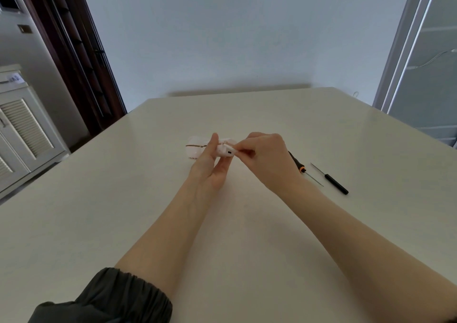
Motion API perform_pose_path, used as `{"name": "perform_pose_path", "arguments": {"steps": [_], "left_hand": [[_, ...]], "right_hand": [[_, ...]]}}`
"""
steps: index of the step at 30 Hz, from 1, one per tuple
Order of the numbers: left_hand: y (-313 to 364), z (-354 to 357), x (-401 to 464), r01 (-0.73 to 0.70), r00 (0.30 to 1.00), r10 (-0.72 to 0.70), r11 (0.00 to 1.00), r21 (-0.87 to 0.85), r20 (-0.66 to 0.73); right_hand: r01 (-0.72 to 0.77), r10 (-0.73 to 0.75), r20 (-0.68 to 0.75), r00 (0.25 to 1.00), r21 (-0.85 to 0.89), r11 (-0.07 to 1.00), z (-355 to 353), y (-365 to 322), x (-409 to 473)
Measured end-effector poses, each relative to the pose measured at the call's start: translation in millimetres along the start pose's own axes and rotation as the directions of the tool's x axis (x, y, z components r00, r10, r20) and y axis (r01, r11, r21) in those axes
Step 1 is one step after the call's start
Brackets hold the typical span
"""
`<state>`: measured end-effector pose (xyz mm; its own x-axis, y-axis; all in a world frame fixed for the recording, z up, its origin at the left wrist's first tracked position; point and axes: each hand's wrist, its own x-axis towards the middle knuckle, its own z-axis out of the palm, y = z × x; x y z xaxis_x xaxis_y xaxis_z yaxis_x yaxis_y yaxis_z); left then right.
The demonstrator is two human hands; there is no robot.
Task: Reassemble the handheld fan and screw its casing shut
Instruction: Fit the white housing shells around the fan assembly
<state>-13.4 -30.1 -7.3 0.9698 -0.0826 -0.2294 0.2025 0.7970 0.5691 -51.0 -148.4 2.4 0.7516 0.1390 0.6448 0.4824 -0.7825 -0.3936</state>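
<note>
Pale pink and white plastic is showing between the two hands: the handheld fan [223,148] is being held just above the cream table [123,199], roughly at the middle of the tabletop. To the left of the left hand [210,167], the fan's translucent pink head is sticking out, with a thin dark line running across it, perhaps a seam or a wire; it is too small to tell. The left hand is cradling the fan from below and behind, thumb upright against the body and fingers curling round it, probably to be steadying the casing while the other hand is working on it. The white handle end, with a small dark port, is facing the camera between the hands. The right hand [267,159] is pinching at that end with its fingertips [238,151] bunched together, seemingly pressing a casing part into place or setting a small piece; what the tips are gripping cannot be made out. Just right of the right hand, partly hidden behind its wrist, an orange-and-black screwdriver [298,164] is lying on the table, and beyond it a slim black screwdriver [332,181], both within easy reach, presumably waiting for the screwing step, which looks not yet started.
</note>
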Motion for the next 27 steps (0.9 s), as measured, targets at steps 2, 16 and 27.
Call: {"name": "perform_pose_path", "arguments": {"steps": [2, 16, 27], "left_hand": [[0.9, -0.7, 0.3, 0.021, 0.999, -0.021, 0.999, -0.026, 0.024], [14.1, 1.1, 5.2, 0.113, 0.983, -0.091, 0.984, -0.135, 0.162], [16.3, 1.9, 1.3, 0.067, 0.978, -0.033, 0.985, -0.16, 0.205]], "right_hand": [[0.028, -0.027, 0.028, 0.999, -0.029, 0.999, -0.3, -0.6, -0.2], [0.209, -0.2, 0.127, 0.972, -0.068, 0.976, 4.5, -1.0, -6.2], [-0.074, 0.083, -0.024, 0.996, 0.264, 0.962, 10.3, -2.7, -7.4]]}}
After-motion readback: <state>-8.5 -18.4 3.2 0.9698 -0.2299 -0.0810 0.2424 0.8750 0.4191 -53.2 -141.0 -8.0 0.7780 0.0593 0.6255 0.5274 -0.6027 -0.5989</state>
